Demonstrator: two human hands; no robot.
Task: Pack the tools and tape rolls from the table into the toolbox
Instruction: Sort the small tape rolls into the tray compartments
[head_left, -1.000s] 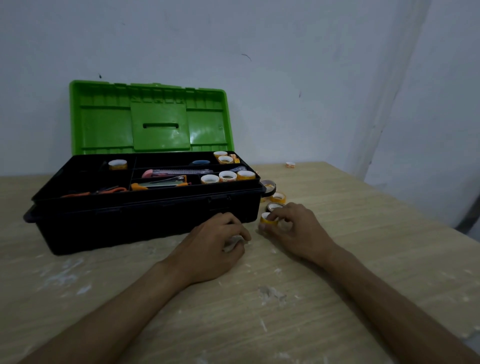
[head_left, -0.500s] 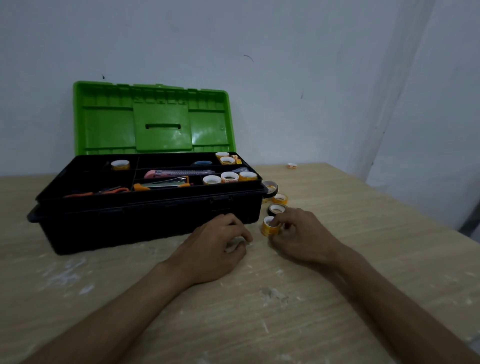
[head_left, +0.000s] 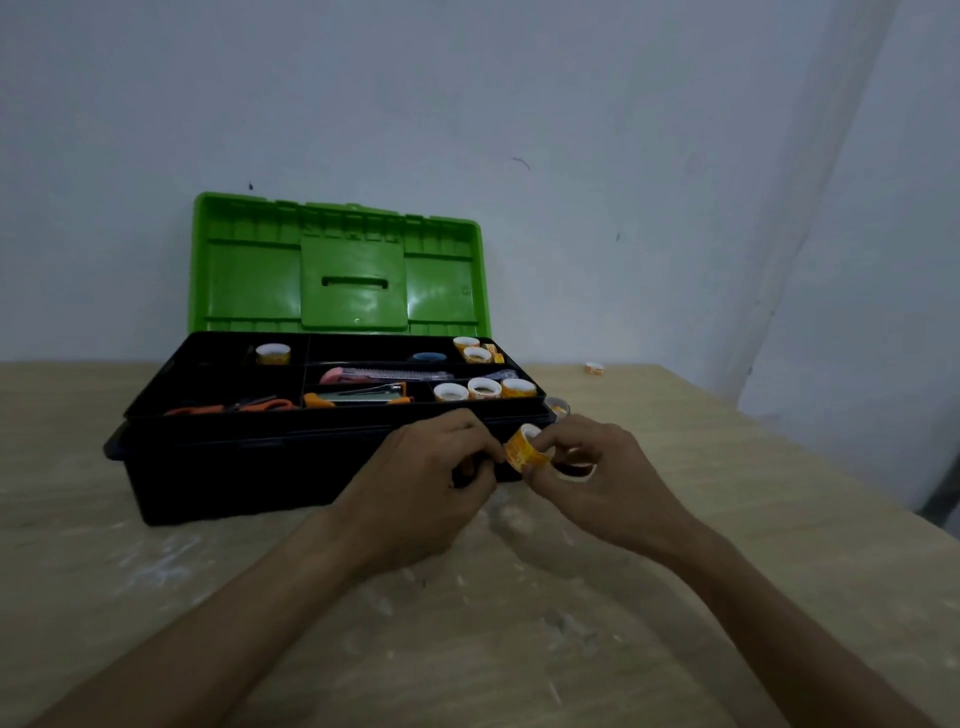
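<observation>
Orange tape roll (head_left: 527, 449) pinched in right hand (head_left: 597, 480), lifted just before the toolbox (head_left: 311, 457) front wall, presumably for loading. Left hand (head_left: 426, 491) curled closed alongside; contents indiscernible. Further rolls remain on worktop (head_left: 727, 519).

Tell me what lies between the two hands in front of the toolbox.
In the head view, a yellow tape roll sits between the left hand and right hand, held off the table by the fingertips of both.
</observation>
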